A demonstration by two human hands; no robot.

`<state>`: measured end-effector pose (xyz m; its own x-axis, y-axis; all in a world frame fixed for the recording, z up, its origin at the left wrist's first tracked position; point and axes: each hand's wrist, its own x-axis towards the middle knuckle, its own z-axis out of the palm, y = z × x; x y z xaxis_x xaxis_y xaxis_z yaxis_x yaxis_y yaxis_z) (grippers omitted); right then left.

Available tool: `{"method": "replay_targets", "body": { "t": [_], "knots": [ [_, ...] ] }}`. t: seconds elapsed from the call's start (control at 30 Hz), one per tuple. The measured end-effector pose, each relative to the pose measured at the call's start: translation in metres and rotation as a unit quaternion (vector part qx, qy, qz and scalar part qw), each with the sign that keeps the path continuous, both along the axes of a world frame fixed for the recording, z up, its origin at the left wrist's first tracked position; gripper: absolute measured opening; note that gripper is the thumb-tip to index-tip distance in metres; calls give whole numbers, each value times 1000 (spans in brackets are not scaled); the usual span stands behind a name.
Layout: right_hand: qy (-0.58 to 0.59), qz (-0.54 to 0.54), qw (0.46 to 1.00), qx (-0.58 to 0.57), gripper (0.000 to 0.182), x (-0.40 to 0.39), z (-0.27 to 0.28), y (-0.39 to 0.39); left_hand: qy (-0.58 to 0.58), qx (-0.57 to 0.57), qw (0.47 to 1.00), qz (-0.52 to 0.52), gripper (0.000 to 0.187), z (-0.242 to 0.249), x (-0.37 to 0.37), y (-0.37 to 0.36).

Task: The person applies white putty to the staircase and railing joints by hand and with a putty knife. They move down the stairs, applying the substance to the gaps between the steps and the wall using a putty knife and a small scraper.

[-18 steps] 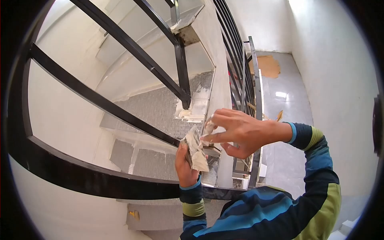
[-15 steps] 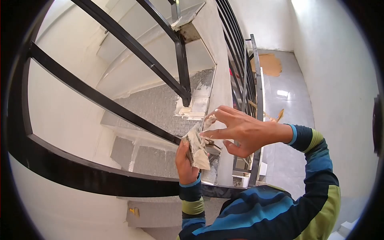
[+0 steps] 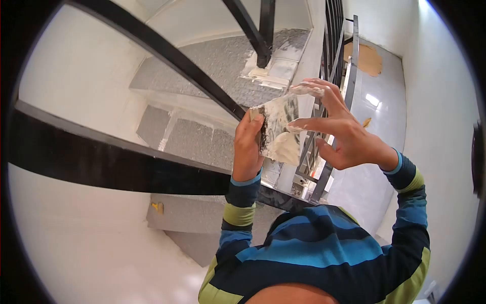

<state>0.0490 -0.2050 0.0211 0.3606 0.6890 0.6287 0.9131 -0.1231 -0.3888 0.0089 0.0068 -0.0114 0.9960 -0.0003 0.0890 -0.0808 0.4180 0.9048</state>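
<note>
My left hand point(image 3: 247, 144) grips the left edge of a small flat plate point(image 3: 281, 114), which is smeared with off-white putty point(image 3: 283, 148). Thicker putty sits along its lower part; a dark, rough edge shows beside my thumb. At the plate's right side is my right hand point(image 3: 347, 126), its fingers apart and curved. Putty coats its fingertips, and one finger reaches the putty on the plate. Behind the plate, a black metal post point(image 3: 264, 53) stands on a grey stair tread point(image 3: 202, 63) with white putty patches around its foot.
A thick black handrail point(image 3: 116, 162) crosses in front on the left, with a slanting bar point(image 3: 177, 63) above it. Black railings point(image 3: 331, 45) run at the right. A yellow-handled brush point(image 3: 158, 207) lies on a lower step. Tan material point(image 3: 365, 58) covers part of the tiled floor point(image 3: 374, 111).
The view has tilted downward. The plate's face has turned more toward me, and putty is spread across it. My right hand's fingers have shifted along the plate's right side.
</note>
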Motion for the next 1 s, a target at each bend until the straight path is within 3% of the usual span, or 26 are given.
{"method": "replay_targets", "body": {
  "t": [0.13,0.2,0.5,0.6,0.67,0.8,0.87,0.9,0.97,1.0],
  "knots": [
    [16,6,1000,-4,57,-2,-1,6,-6,-25,1000,8,36,3,-1,-1],
    [11,14,1000,-8,57,-3,-1,9,0,-47,999,-1,27,4,-3,-2],
    [-46,21,997,-56,56,-2,3,14,9,-47,999,-18,28,2,-4,-1],
    [-28,26,998,-51,53,0,3,12,15,-47,999,-13,29,0,-2,-1],
    [78,71,994,17,50,2,1,10,17,-56,998,-16,31,-1,-2,0],
    [107,53,992,40,52,0,1,6,20,-82,996,-31,30,3,-3,0],
    [-31,-9,999,6,56,-2,3,13,24,-100,994,-34,30,6,-5,-2],
    [-33,-10,999,8,56,1,-2,13,28,-119,992,-36,30,7,-5,-2],
    [-229,-61,972,3,51,8,-16,9,22,-116,992,-35,31,7,-5,0],
    [-219,-67,973,13,59,9,-16,5,17,-116,993,-31,31,6,-5,0]
  ]
}}
